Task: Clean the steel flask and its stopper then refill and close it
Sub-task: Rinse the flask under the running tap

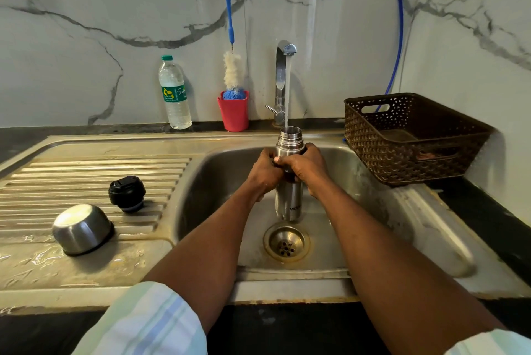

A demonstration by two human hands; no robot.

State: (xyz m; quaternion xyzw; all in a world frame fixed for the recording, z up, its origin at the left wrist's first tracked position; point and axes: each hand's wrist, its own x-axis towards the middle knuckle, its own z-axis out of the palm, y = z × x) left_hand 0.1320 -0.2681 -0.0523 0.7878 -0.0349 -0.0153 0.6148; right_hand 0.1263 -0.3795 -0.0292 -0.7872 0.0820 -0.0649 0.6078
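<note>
Steel flask [288, 199], upright and uncapped, stands between my two hands over the sink basin [339, 165], directly above the drain [286, 243]. My left hand [265, 172] wraps its fingers round the flask's upper body from the left; my right hand [306, 166] grips the same band from the right, the two hands touching each other in front of the flask. The threaded neck rises clear above both hands, and the lower body with its printed lettering hangs below them. Water from the tap [283, 73] falls in a straight stream into the open mouth just beyond my hands. Well to the left of my left hand, on the ribbed drainboard [86, 179], lies the black stopper [127, 193], and nearer to me, just beside it, the steel cup lid [82, 228], mouth down. Beyond my right hand sits a brown woven basket [413, 136].
</note>
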